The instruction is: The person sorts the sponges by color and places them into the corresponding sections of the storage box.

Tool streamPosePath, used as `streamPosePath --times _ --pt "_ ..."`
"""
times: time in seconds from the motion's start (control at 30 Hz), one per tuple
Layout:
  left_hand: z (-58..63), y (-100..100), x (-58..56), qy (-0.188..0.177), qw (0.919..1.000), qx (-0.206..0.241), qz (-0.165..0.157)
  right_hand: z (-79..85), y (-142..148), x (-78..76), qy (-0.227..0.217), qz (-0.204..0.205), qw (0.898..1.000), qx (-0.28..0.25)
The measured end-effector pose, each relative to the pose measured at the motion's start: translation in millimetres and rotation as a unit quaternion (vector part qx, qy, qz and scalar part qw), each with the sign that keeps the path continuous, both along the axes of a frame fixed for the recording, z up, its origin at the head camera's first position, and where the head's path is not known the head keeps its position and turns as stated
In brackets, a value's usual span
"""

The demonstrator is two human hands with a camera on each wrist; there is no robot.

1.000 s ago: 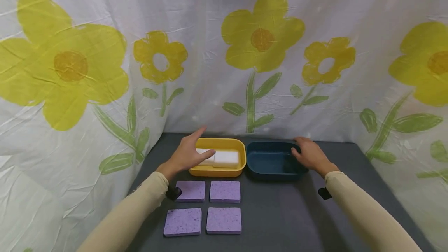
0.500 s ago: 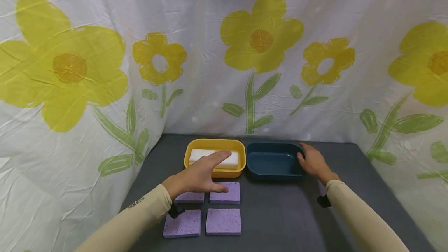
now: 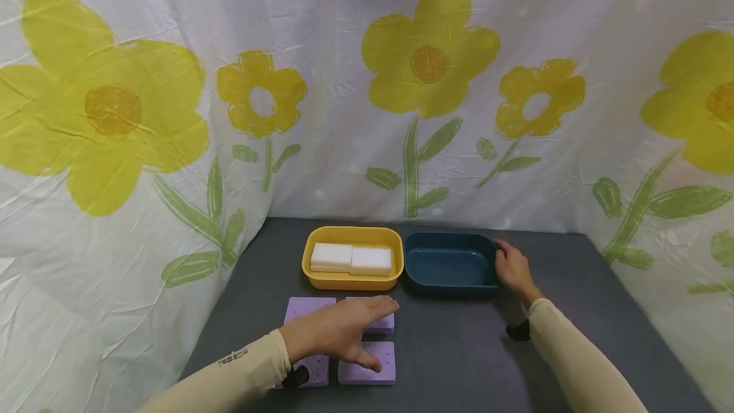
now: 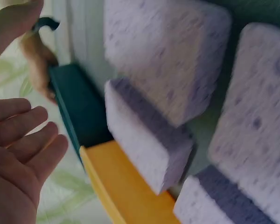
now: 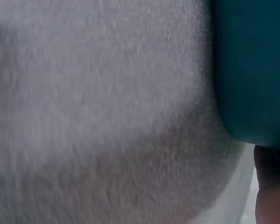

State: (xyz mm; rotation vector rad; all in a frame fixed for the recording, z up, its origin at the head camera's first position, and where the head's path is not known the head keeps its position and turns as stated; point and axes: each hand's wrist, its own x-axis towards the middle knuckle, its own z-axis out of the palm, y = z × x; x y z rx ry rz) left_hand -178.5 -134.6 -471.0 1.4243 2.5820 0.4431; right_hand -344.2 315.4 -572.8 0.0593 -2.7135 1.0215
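Purple speckled sponges [image 3: 367,371] lie in two rows on the dark table, several in all. My left hand [image 3: 341,330] is spread above them, fingers straight and thumb apart, hiding parts of some. The left wrist view shows its bare palm and fingers [image 4: 23,135] beside the sponges [image 4: 163,51]. At the right end of the dark teal tub [image 3: 450,263], my right hand [image 3: 513,273] grips the rim, its fingertips partly hidden. In the right wrist view only a bit of that hand [image 5: 273,200] shows under the tub [image 5: 256,70].
A yellow tub [image 3: 352,282] stands directly left of the teal one, with white foam blocks [image 3: 369,261] side by side in it. Behind the table [image 3: 453,355] hangs a white curtain [image 3: 332,164] printed with yellow flowers, reaching round both sides.
My left hand has left the yellow tub, coming toward me and right, over the purple sponges. The right hand has slid from over the teal tub's corner to its right end.
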Motion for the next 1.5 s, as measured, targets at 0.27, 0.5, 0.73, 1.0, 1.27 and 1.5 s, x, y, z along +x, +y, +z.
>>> streamPosePath --times 0.27,0.5,0.73,1.0,1.27,1.5 --pt "-29.0 9.2 21.1 0.073 0.9939 -0.065 -0.051 1.8 -6.5 9.1 0.004 0.001 0.995 -0.098" --pt "-46.9 14.3 31.4 0.096 0.9891 -0.112 -0.007 1.0 -10.5 11.5 -0.001 -0.027 0.989 -0.148" --pt "-49.9 12.4 34.9 0.103 0.9887 -0.105 0.031 12.9 -21.5 17.7 -0.032 -0.053 0.986 -0.157" --pt "-49.7 12.2 32.8 0.1 0.9884 -0.099 0.058 22.3 -28.2 26.6 -0.056 -0.087 0.982 -0.158" --pt "-50.0 13.6 32.8 0.073 0.9904 -0.099 0.064 22.3 -25.9 28.0 -0.063 -0.079 0.978 -0.18" --pt "-52.4 14.0 31.9 0.082 0.9907 -0.091 0.059 20.4 -25.8 29.3 -0.068 -0.063 0.978 -0.186"
